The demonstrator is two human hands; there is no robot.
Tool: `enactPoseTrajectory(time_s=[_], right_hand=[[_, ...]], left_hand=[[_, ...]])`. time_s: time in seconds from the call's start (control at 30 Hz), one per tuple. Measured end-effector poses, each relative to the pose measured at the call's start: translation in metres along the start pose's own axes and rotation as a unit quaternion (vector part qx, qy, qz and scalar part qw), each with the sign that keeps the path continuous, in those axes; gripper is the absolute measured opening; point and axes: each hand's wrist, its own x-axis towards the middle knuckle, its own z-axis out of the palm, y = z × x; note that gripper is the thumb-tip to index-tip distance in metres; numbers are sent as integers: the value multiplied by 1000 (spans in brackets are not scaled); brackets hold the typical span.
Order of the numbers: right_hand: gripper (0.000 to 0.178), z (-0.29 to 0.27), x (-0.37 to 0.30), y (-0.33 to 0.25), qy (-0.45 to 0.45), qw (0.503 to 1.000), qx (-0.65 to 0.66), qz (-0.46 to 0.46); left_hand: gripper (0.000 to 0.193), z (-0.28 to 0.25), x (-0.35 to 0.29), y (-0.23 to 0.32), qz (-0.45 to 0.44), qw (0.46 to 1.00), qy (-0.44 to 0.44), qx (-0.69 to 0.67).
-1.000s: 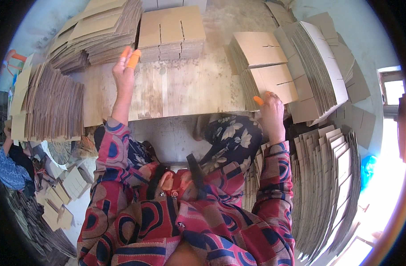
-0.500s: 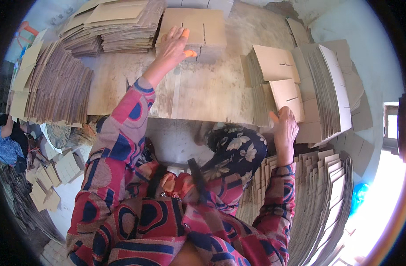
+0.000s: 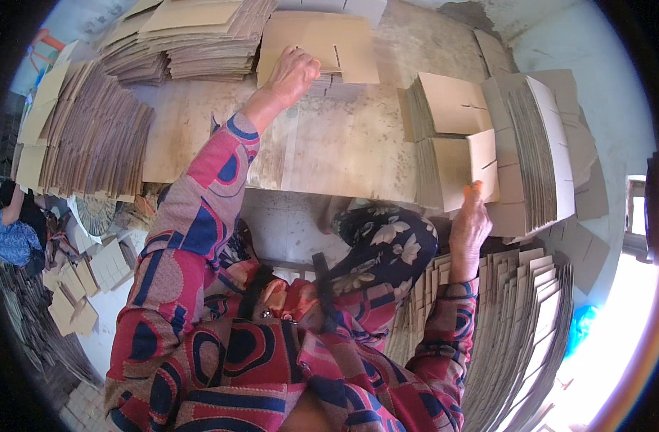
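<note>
Your left hand (image 3: 292, 72) lies curled on the top slotted cardboard sheet (image 3: 319, 43) of a stack near the counter's (image 3: 337, 151) far edge; your fingertips hide whether it is gripped. Your right hand (image 3: 470, 223) pinches the near edge of a cardboard piece (image 3: 459, 169) at the counter's right edge. The stack under that piece is partly hidden. More cardboard stacks (image 3: 92, 137) crowd the left edge, cut off by the picture's rim.
</note>
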Motion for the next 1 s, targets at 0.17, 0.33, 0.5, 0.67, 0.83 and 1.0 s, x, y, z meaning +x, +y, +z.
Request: enactPoseTrajectory(time_s=[0.17, 0.33, 0.5, 0.67, 0.83, 1.0], right_hand=[[47, -47, 11, 1, 238, 970, -43, 34], [46, -101, 23, -31, 314, 942, 86, 80], [42, -132, 28, -61, 330, 919, 196, 90], [40, -162, 40, -76, 344, 894, 278, 68], [40, -171, 53, -93, 239, 884, 389, 95], [37, -160, 60, -103, 143, 904, 401, 44]], left_hand=[[10, -3, 10, 3, -58, 997, -37, -29], [11, -26, 15, -14, -38, 993, 44, -106], [16, -125, 32, 30, -25, 989, 137, -52], [8, -193, -1, 94, -103, 987, -85, -89], [6, -165, -29, 106, -99, 965, -177, -164], [7, -143, -35, 101, -118, 961, -152, -198]])
